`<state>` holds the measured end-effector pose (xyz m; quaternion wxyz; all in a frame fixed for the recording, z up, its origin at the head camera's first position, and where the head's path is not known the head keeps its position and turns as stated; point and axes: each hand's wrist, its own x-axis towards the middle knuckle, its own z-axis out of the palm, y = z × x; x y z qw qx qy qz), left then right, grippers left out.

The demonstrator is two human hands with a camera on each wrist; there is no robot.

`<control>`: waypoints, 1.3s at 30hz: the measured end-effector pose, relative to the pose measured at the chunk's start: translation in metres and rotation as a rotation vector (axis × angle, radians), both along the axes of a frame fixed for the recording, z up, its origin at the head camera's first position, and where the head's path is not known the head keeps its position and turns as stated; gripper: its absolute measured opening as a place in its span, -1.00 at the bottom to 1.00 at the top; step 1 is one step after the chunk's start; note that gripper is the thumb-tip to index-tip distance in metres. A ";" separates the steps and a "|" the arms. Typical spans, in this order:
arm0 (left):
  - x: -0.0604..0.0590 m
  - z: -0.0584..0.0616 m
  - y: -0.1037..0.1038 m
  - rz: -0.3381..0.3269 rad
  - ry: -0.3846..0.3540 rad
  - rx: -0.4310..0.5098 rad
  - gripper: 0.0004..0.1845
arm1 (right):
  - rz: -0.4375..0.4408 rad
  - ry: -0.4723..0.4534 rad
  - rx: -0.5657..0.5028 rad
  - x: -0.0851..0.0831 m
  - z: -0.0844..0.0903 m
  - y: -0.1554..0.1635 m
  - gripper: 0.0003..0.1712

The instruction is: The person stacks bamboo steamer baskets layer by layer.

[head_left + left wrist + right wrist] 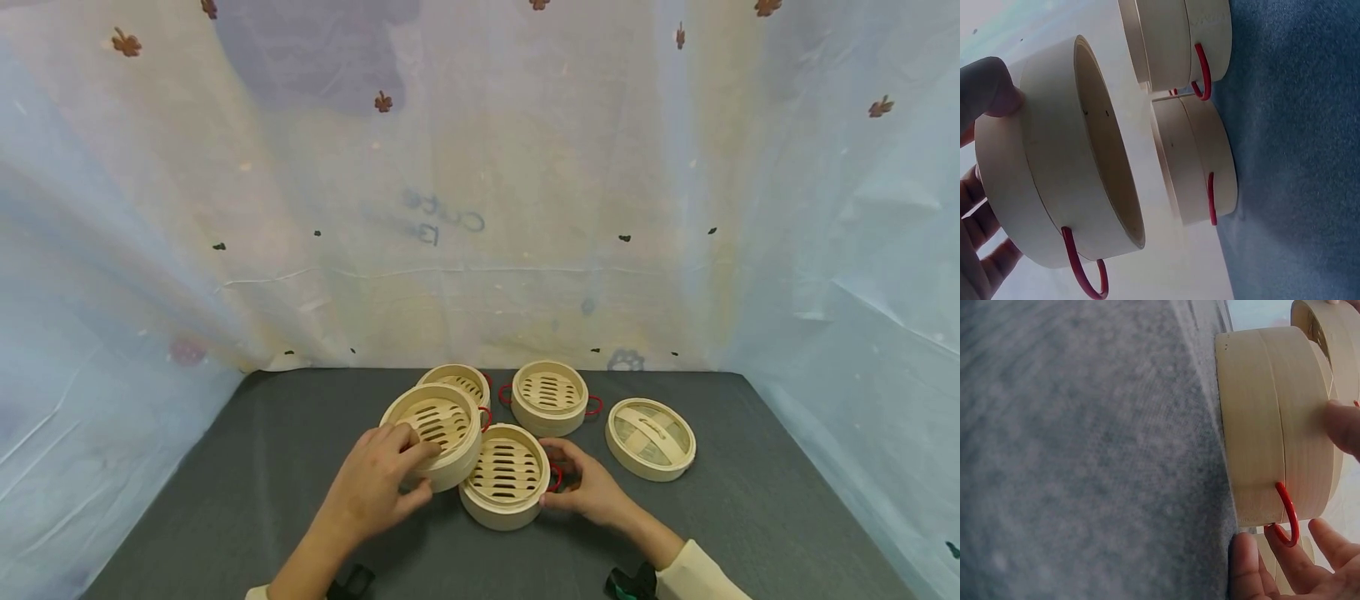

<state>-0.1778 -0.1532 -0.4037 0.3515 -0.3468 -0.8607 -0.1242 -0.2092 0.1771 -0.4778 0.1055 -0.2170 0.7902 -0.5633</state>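
Observation:
My left hand grips a round bamboo steamer basket by its near left side, thumb low and fingers over the rim. In the left wrist view this basket is tilted and lifted off the table, a red loop handle on its side. Just to its right, a second steamer basket stands on the table, partly overlapped by the raised one in the head view. My right hand holds that lower basket's right side, with thumb and fingers either side of its red handle.
Behind the raised basket stands another steamer basket, partly hidden. A further basket with red handles sits at the back centre. The woven bamboo lid lies to the right on the dark grey table. A pale curtain encloses the back and sides.

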 end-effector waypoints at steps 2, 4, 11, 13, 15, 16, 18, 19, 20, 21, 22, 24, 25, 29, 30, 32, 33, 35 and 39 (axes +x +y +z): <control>0.000 -0.001 0.001 -0.002 -0.006 -0.002 -0.63 | 0.000 0.001 0.000 0.000 0.000 0.000 -0.09; -0.001 -0.002 0.002 -0.003 -0.010 -0.002 -0.63 | -0.001 0.002 0.001 0.000 0.000 0.000 -0.09; -0.002 -0.004 0.006 -0.011 -0.009 0.001 -0.62 | 0.003 -0.001 0.006 0.000 0.000 0.000 -0.10; -0.003 -0.004 0.007 -0.017 -0.008 -0.002 -0.61 | 0.000 -0.006 0.011 -0.001 0.000 0.000 -0.10; -0.004 -0.005 0.009 -0.028 -0.002 -0.003 -0.60 | -0.004 -0.015 0.015 -0.002 -0.001 0.000 -0.09; -0.004 -0.005 0.010 -0.034 0.005 -0.002 -0.60 | -0.002 -0.014 0.016 -0.002 -0.001 0.000 -0.09; -0.005 -0.005 0.011 -0.048 0.017 0.001 -0.59 | -0.006 -0.019 0.021 -0.003 -0.002 0.001 -0.09; -0.005 -0.005 0.012 -0.054 0.023 0.000 -0.59 | -0.005 -0.019 0.020 -0.003 -0.002 0.001 -0.09; -0.006 -0.005 0.013 -0.060 0.028 0.000 -0.59 | -0.004 -0.019 0.020 -0.004 -0.002 0.001 -0.09; -0.006 -0.005 0.014 -0.064 0.032 -0.001 -0.59 | -0.003 -0.021 0.017 -0.004 -0.002 0.001 -0.09; -0.007 -0.005 0.014 -0.068 0.033 -0.003 -0.59 | -0.003 -0.023 0.014 -0.003 -0.002 0.001 -0.09; -0.007 -0.006 0.015 -0.072 0.031 -0.013 -0.59 | 0.000 -0.024 0.006 -0.003 -0.001 0.001 -0.08; -0.008 -0.006 0.015 -0.075 0.032 -0.017 -0.59 | 0.002 -0.023 0.003 -0.002 -0.001 0.000 -0.08; -0.010 -0.007 0.017 -0.084 0.025 -0.032 -0.60 | 0.007 -0.015 -0.008 0.000 0.001 0.000 -0.09; -0.010 -0.008 0.017 -0.089 0.026 -0.032 -0.61 | 0.004 -0.018 -0.006 0.000 0.001 0.000 -0.09; -0.011 -0.009 0.018 -0.095 0.024 -0.036 -0.62 | 0.001 -0.017 -0.003 0.000 0.001 0.000 -0.09; -0.011 -0.009 0.018 -0.096 0.021 -0.041 -0.62 | 0.000 -0.018 -0.002 0.000 0.001 0.000 -0.09; -0.012 -0.010 0.019 -0.099 0.017 -0.047 -0.63 | -0.005 -0.017 0.009 -0.001 0.001 0.000 -0.09; -0.013 -0.011 0.022 -0.100 0.016 -0.054 -0.64 | -0.012 -0.026 0.025 -0.002 0.000 0.000 -0.08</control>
